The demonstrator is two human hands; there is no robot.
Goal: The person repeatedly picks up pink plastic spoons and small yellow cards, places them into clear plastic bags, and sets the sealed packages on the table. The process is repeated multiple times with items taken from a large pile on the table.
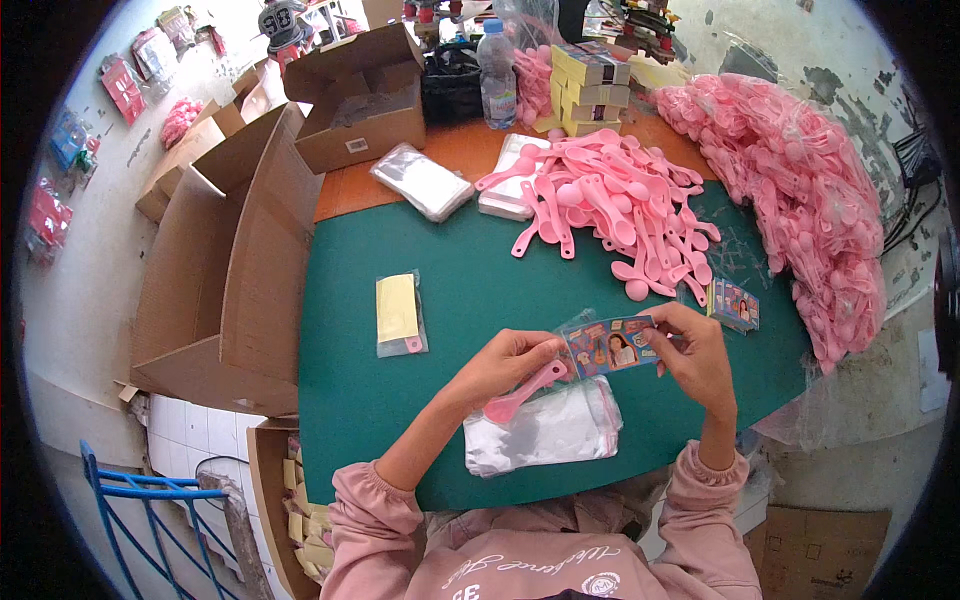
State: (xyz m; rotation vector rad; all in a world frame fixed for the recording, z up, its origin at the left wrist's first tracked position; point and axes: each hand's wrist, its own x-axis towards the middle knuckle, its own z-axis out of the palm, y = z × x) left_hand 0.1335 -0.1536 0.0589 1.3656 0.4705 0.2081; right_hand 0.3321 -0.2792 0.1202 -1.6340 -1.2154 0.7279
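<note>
So one pink plastic spoon is pinched in the left hand, grip closed around its handle, bowl end pointing down-left over the green counter. A colourful printed sticker card in a clear sleeve is held by the right hand, fingers closed on its right edge, with the left thumb touching its other end. Both are held just above a stack of clear plastic bags lying at the near edge.

Progress-wise, it looks early. Only one finished packet, a clear bag with a yellow card and a pink spoon, is seen lying to the left. A big heap of loose pink spoons is piled further back, and a huge clear sack of more pink spoons is slumped on the right, so plenty seems left. A small stack of sticker cards is waiting just beside the right hand. Open cardboard boxes are parked on the left.
</note>
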